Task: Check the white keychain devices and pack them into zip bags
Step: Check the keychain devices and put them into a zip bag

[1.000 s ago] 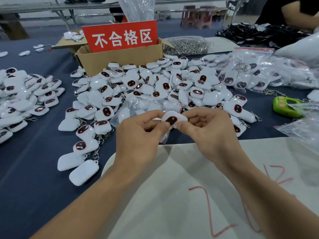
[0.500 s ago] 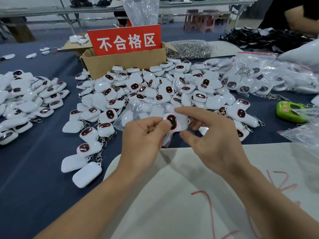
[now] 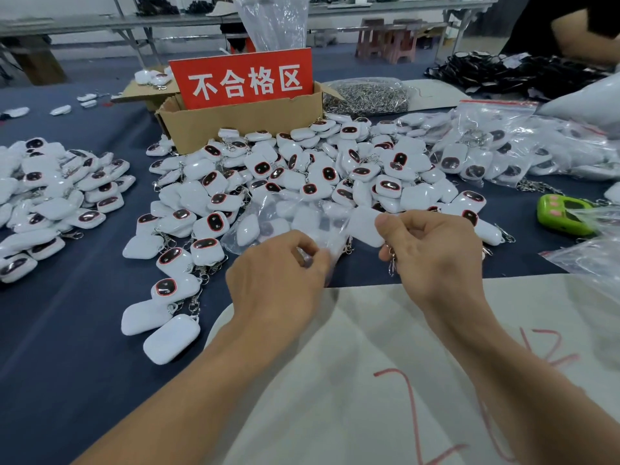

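Noted on the blue cloth point(image 3: 67, 330): a main heap point(image 3: 302, 169) of white keychain units directly beyond the hands, crowding up against a cardboard box point(image 3: 241, 129). A second heap point(image 3: 50, 196) at far left, well apart. Draped over the near units of the main heap, between it and the hands: a clear zip bag point(image 3: 268, 223). Near the right edge, a green gadget point(image 3: 563, 214), partly under loose plastic. In the foreground, beneath both forearms, a white sheet point(image 3: 335, 380) with red marks.

Containers. Box open at the top, carrying a red sign point(image 3: 245, 78); contents hidden behind its wall. Behind it to the right, a clear sack of metal rings point(image 3: 365, 95). At right, packed bags point(image 3: 496, 146) with red zips, white units inside.

Fingers of left hand point(image 3: 278, 280) curled, pinching the near edge of the zip bag. Thumb and curled fingers of right hand point(image 3: 432, 253) gripping one device point(image 3: 364, 226), plain side up, held above the cloth just beside the bag's edge. Its clasp point(image 3: 391, 265) dangling below the hand. Whether inside the bag mouth: cannot tell.
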Tool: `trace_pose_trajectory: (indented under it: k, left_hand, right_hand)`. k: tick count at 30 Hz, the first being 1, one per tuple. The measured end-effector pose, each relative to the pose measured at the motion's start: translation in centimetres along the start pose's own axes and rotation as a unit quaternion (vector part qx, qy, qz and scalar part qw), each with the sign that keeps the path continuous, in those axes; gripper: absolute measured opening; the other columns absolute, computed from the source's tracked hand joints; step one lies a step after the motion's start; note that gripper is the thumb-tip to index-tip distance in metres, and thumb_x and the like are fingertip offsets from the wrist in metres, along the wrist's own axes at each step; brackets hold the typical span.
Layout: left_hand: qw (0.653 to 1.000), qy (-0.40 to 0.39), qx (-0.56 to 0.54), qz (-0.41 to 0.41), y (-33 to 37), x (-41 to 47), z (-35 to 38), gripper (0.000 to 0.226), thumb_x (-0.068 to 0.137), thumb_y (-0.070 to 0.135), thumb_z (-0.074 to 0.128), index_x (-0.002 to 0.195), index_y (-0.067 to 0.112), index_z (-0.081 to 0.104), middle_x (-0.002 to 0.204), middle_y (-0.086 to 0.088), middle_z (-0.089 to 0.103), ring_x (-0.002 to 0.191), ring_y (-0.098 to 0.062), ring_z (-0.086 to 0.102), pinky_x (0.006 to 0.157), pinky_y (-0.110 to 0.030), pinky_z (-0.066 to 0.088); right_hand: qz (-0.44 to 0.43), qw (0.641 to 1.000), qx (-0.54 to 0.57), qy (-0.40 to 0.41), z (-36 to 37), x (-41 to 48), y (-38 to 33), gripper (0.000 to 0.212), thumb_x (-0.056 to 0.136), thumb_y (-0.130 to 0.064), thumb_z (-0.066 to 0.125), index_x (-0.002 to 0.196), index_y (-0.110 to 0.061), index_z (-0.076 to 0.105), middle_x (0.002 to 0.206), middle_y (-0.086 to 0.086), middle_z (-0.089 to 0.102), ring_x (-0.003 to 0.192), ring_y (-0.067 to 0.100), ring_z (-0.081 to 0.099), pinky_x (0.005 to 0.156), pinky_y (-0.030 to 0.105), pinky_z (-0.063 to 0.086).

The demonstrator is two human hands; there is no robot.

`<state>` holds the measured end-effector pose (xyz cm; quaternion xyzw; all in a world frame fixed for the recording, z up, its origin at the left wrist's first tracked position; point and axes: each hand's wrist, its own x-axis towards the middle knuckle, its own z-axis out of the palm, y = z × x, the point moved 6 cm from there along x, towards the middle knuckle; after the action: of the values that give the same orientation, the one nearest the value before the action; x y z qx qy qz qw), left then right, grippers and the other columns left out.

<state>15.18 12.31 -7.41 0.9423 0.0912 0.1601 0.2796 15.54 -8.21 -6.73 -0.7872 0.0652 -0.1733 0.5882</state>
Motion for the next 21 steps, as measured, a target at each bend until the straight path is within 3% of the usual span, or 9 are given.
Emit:
trace_pose_trajectory:
  k: [3,6,8,11,13,16,21]
  left_hand:
    - [0.999,-0.002,0.036,0.021,0.4,-0.3,0.4,0.027,0.076,0.072,0.057,0.085,0.046,0.060,0.071,0.018,0.063,0.079,-0.011,0.054,0.069,-0.033,0.031]
    - [1.000,-0.006,0.028,0.000,-0.3,0.3,0.4,0.014,0.086,0.054,0.063,0.077,0.044,0.059,0.063,0.022,0.054,0.075,-0.010,0.049,0.063,-0.030,0.029]
    - [1.000,-0.005,0.012,-0.016,-0.8,0.5,0.4,0.022,0.087,0.047,0.063,0.067,0.044,0.055,0.059,0.025,0.050,0.072,-0.011,0.049,0.055,-0.024,0.026]
    - [1.000,-0.004,0.019,0.009,-0.3,0.3,0.7,0.014,0.083,0.059,0.062,0.083,0.047,0.056,0.058,0.022,0.045,0.072,-0.012,0.046,0.057,-0.027,0.028]
    - [0.997,-0.034,0.064,0.022,0.0,0.2,1.3,0.027,0.084,0.066,0.059,0.098,0.046,0.049,0.061,0.019,0.039,0.075,-0.017,0.046,0.067,-0.033,0.029]
    - [0.997,-0.043,0.059,0.023,-0.2,0.7,1.3,0.015,0.093,0.054,0.056,0.092,0.039,0.053,0.074,0.013,0.057,0.084,-0.022,0.060,0.069,-0.033,0.032]
    - [1.000,-0.018,0.011,0.010,-0.4,0.4,0.2,0.021,0.093,0.042,0.053,0.075,0.036,0.063,0.068,0.011,0.063,0.073,-0.022,0.055,0.062,-0.033,0.034]
  right_hand:
    - [0.011,1.000,-0.007,0.006,0.2,0.1,0.1,0.020,0.094,-0.038,0.069,0.075,-0.031,0.073,0.057,-0.005,0.069,0.042,0.006,0.053,0.050,0.027,0.048]
    - [0.022,1.000,-0.013,0.003,0.2,0.1,0.4,0.018,0.094,-0.038,0.068,0.077,-0.035,0.072,0.056,-0.004,0.069,0.043,0.007,0.054,0.058,0.034,0.053]
    - [0.026,1.000,-0.016,0.004,0.2,0.1,0.5,0.017,0.094,-0.039,0.069,0.077,-0.036,0.072,0.057,-0.005,0.069,0.044,0.006,0.054,0.060,0.036,0.054]
    - [0.033,0.999,-0.029,0.007,0.3,0.1,0.6,0.024,0.093,-0.038,0.069,0.072,-0.026,0.073,0.057,-0.005,0.069,0.044,0.005,0.055,0.060,0.034,0.054]
    - [0.039,0.998,-0.043,0.008,0.3,0.1,0.6,0.035,0.093,-0.037,0.069,0.065,-0.016,0.071,0.056,-0.004,0.069,0.044,0.005,0.056,0.060,0.034,0.055]
    - [0.050,0.997,-0.050,0.002,0.3,-0.1,0.6,0.040,0.093,-0.037,0.070,0.061,-0.014,0.070,0.055,-0.004,0.069,0.043,0.004,0.056,0.058,0.031,0.053]
    - [0.047,0.998,-0.036,-0.022,0.8,-0.5,0.2,0.040,0.092,-0.034,0.072,0.059,-0.013,0.068,0.053,-0.002,0.067,0.040,0.005,0.051,0.048,0.020,0.047]
